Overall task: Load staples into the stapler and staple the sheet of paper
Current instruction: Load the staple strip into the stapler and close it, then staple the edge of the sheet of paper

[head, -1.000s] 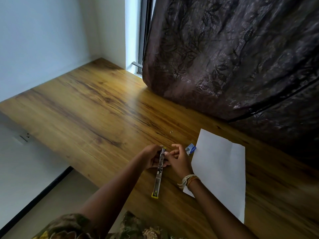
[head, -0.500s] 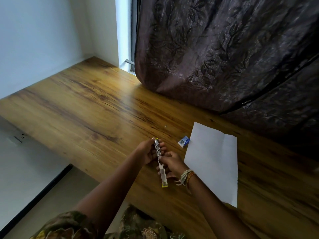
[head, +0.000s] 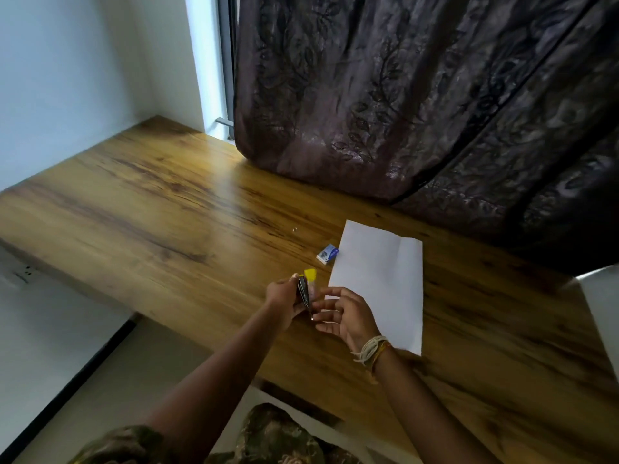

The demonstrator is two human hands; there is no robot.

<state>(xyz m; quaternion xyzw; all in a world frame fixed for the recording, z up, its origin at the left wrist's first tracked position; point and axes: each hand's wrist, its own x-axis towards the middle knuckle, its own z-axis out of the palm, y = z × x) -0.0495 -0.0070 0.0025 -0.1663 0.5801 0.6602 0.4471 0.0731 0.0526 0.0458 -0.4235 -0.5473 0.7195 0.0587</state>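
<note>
My left hand (head: 284,299) grips a slim metal stapler (head: 306,289) with a yellow end, held above the wooden desk (head: 167,209), yellow tip pointing away from me. My right hand (head: 345,316) is just right of it, fingers spread, fingertips touching the stapler's near end. A white sheet of paper (head: 378,283) lies flat on the desk to the right of both hands. A small blue and white staple box (head: 327,254) sits by the sheet's far left corner.
A dark patterned curtain (head: 402,95) hangs over the back of the desk. A tiny loose metal bit (head: 294,229) lies beyond the box. A white object's corner (head: 603,303) shows at the right edge. The desk's front edge runs just below my wrists.
The stapler has turned: its yellow end, near me before, now points away. My right hand has let go of its grip and opened its fingers. The view shifted a little.
</note>
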